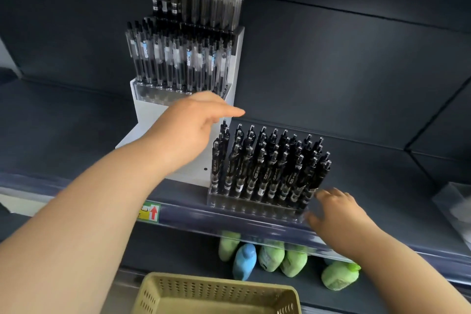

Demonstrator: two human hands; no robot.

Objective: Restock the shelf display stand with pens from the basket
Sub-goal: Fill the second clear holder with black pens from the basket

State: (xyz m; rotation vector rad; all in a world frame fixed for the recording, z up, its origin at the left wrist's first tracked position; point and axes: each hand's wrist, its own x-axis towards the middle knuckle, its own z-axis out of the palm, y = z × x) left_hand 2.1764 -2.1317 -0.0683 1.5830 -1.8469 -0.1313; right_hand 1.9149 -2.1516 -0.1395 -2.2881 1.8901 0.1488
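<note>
The left hand (193, 130), grip apart, is hovering before the white tiered display stand (153, 112). The right hand (336, 211), grip likewise apart, is touching the clear plastic tray (254, 208) holding black click pens (267, 168).

The left hand (196, 127) reaches forward over the shelf (382, 186), well behind its front edge, palm down; its fingers are straight and close together, the forefinger pointing to the right; it holds nothing; its bare forearm rises from the lower left corner of the view; the right hand (339, 211) is lower, at the front edge of the shelf; its fingers are spread and a little bent, somewhat blurred, gripping nothing; its bare forearm comes from the lower right.
</note>
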